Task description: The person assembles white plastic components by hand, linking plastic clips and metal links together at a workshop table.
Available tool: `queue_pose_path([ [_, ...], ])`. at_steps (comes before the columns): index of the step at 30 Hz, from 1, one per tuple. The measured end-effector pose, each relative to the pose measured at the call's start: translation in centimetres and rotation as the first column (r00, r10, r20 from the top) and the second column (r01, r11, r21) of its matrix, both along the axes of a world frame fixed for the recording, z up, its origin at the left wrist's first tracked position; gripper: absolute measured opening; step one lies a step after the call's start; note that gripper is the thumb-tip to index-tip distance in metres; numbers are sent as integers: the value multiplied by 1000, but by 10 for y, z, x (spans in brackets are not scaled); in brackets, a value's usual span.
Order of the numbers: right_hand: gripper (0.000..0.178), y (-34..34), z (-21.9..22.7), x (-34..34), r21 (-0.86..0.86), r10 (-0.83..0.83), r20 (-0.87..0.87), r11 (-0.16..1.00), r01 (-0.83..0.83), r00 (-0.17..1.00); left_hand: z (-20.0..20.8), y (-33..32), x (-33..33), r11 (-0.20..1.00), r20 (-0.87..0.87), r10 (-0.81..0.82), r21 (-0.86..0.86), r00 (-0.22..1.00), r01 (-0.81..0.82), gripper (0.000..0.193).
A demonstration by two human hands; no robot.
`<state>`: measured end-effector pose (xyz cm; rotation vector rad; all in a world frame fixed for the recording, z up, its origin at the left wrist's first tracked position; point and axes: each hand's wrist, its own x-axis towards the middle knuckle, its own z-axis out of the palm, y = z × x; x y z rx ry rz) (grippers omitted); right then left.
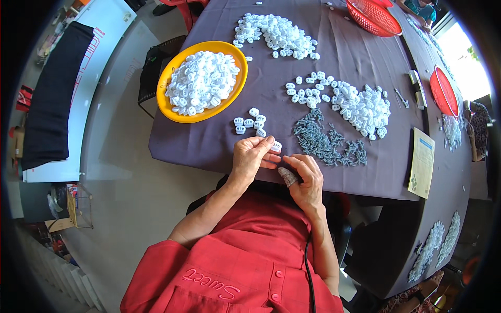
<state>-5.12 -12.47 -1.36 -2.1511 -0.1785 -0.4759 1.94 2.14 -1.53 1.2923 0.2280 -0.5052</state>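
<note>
My left hand (249,158) pinches a small white oval plastic piece (275,147) between thumb and fingertips, just over the table's near edge. Close beside it, my right hand (307,180) has its fingers curled, with a grey wrap (287,176) around the thumb. Whether anything small sits in the right fingertips is hidden. Beyond my left hand lies a small group of white pieces (248,123) with dark marks on top. A pile of small grey pin-like parts (329,141) spreads just past my right hand.
A yellow bowl (163,99) heaped with white pieces stands at the left table edge. More white piles (362,109) lie farther off. Red baskets (376,21), a marker (416,83) and a paper envelope (421,164) are to the right. Another person (425,13) sits at the far right.
</note>
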Motion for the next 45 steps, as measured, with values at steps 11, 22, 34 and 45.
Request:
queue_pose_path([
  [11, 28, -3, -3, -4, -34, -55, 66, 998, 57, 996, 14, -4, -4, 979, 212, -45, 206, 976, 0, 23],
  [22, 26, -12, -3, -7, 21, -33, 99, 999, 31, 995, -1, 8, 29, 663, 788, -366, 594, 494, -456, 24],
  [34, 19, -105, 17, -14, 42, -450, 100, 893, 448, 888, 5, -3, 26, 570, 735, -522, 678, 432, -465, 19],
  [45, 31, -131, -21, -14, 433, -618, -64, 690, 580, 783, 4, -121, 69, 647, 677, -719, 735, 157, -202, 8],
])
